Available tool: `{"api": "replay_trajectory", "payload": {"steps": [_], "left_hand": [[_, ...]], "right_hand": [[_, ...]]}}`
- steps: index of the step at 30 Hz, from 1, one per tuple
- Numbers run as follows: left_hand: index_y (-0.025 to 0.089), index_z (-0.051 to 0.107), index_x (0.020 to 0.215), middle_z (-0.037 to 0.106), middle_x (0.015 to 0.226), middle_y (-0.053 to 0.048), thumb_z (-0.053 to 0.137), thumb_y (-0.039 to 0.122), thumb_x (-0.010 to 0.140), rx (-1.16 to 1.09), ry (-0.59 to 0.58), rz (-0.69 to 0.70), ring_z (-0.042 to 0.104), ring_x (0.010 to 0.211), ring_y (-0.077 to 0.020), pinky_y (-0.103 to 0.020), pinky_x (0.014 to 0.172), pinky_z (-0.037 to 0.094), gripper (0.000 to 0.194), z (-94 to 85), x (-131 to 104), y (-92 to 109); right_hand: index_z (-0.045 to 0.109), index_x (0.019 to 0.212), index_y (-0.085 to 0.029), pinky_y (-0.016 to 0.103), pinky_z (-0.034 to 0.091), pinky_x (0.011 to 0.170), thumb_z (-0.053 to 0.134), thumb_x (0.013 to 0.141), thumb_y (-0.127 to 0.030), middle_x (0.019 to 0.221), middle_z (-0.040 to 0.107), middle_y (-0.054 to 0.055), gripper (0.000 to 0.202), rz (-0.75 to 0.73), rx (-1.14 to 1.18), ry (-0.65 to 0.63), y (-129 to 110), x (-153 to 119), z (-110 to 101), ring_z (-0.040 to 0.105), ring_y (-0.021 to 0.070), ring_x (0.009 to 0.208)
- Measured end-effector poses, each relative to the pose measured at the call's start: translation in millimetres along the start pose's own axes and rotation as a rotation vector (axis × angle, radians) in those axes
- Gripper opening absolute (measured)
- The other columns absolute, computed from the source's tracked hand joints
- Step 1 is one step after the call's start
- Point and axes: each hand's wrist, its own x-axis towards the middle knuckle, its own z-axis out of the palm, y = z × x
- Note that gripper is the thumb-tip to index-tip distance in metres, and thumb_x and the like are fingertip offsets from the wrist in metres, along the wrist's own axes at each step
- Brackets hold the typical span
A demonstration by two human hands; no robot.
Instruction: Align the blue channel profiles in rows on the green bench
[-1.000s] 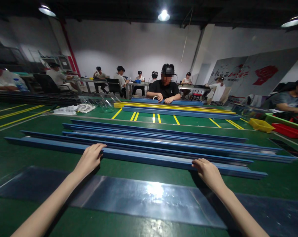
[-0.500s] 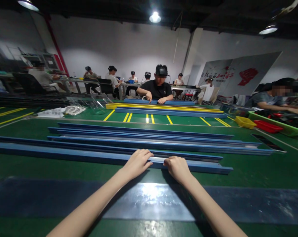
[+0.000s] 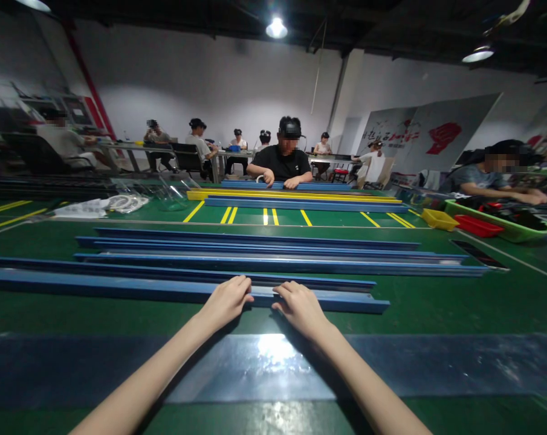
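Observation:
A long blue channel bar lies across the green table, nearest to me. My left hand is closed over this bar, thumb on the near side and fingers over the top. Just to the right, my right hand rests on the same bar with its fingers bent over the edge and its thumb in front. A short stretch of bar shows between the two hands. More blue channel bars lie parallel behind it.
A clear sheet lies along the near edge. Yellow bars, a phone, a yellow tray, a red tray and a green basket lie farther off. A person works opposite.
The nearest blue bar has slid to the left, and both hands have moved left with it. The right hand's fingers are a little more spread. The view has shifted slightly.

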Motion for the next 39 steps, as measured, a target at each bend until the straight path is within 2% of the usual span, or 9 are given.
{"api": "replay_trajectory", "payload": {"steps": [3,8,14,18,24,28,30,34,39], "left_hand": [[0.02,0.045,0.076,0.052,0.078,-0.001,0.042,0.024,0.083,0.003,0.014,-0.041,0.051,0.076,-0.0165,-0.026,0.064,0.037,0.009,-4.5,-6.1,-11.6],[0.019,0.045,0.075,0.053,0.077,-0.001,0.042,0.023,0.082,0.013,0.029,-0.093,0.05,0.073,-0.0161,-0.026,0.063,0.036,0.008,-12.4,-14.7,-23.5],[0.02,0.045,0.074,0.054,0.075,-0.001,0.043,0.024,0.081,0.043,0.036,-0.1,0.051,0.072,-0.0162,-0.026,0.062,0.036,0.009,-14.7,-15.7,-23.7],[0.02,0.045,0.075,0.054,0.077,-0.002,0.044,0.025,0.082,0.087,0.066,-0.112,0.051,0.074,-0.0169,-0.026,0.064,0.037,0.009,-10.9,-17.4,-22.7],[0.018,0.05,0.079,0.056,0.082,-0.005,0.043,0.026,0.083,0.147,0.143,-0.151,0.052,0.077,-0.0198,-0.031,0.068,0.039,0.011,-4.0,-22.6,-15.9],[0.018,0.051,0.098,0.054,0.103,-0.009,0.039,0.023,0.085,0.054,0.282,-0.05,0.048,0.096,-0.0213,-0.034,0.081,0.038,0.018,-5.7,-29.8,5.8],[0.019,0.052,0.099,0.055,0.101,-0.007,0.037,0.025,0.087,-0.009,0.237,0.019,0.049,0.095,-0.0195,-0.033,0.082,0.037,0.02,-7.9,-34.6,21.8],[0.022,0.053,0.097,0.056,0.097,-0.003,0.045,0.038,0.084,-0.123,-0.009,0.066,0.049,0.089,-0.0171,-0.03,0.079,0.036,0.023,-7.7,-42.0,51.4],[0.023,0.049,0.106,0.052,0.104,-0.003,0.056,0.045,0.075,-0.186,-0.15,0.012,0.046,0.095,-0.0191,-0.03,0.081,0.035,0.039,6.2,-43.7,67.3]], "right_hand": [[0.059,0.098,-0.02,0.027,0.037,0.077,0.051,0.08,-0.031,0.096,0.062,0.004,0.022,0.043,0.029,0.031,12.9,-7.5,-4.6,0.053,0.017,0.091],[0.061,0.09,-0.02,0.029,0.038,0.077,0.047,0.083,-0.035,0.09,0.063,0.004,0.022,0.167,0.048,0.071,49.6,-28.4,-16.8,0.055,0.0172,0.088],[0.062,0.082,-0.021,0.031,0.04,0.074,0.042,0.083,-0.04,0.086,0.065,0.004,0.028,0.233,-0.017,0.132,96.3,-62.1,-29.6,0.057,0.0187,0.082],[0.062,0.083,-0.021,0.031,0.04,0.073,0.042,0.082,-0.041,0.085,0.065,0.005,0.028,0.268,-0.03,0.145,118.1,-80.0,-33.6,0.057,0.0193,0.082],[0.061,0.084,-0.02,0.032,0.04,0.074,0.041,0.083,-0.037,0.085,0.063,0.006,0.026,0.268,-0.015,0.173,123.4,-87.7,-30.5,0.056,0.0195,0.083],[0.059,0.083,-0.02,0.032,0.039,0.074,0.041,0.083,-0.037,0.087,0.061,0.007,0.025,0.233,0.016,0.27,108.3,-92.1,-32.0,0.054,0.0192,0.083],[0.058,0.079,-0.02,0.03,0.039,0.07,0.043,0.082,-0.04,0.08,0.06,0.005,0.025,0.201,0.089,0.179,99.8,-96.4,-34.0,0.054,0.0172,0.076],[0.058,0.077,-0.021,0.027,0.039,0.065,0.054,0.073,-0.045,0.077,0.06,0.002,0.024,0.143,0.216,-0.093,91.3,-106.4,-34.7,0.053,0.016,0.073],[0.057,0.08,-0.022,0.028,0.037,0.069,0.066,0.063,-0.041,0.081,0.059,0.002,0.027,0.151,0.187,-0.165,95.8,-114.4,-26.1,0.051,0.0175,0.078]]}}
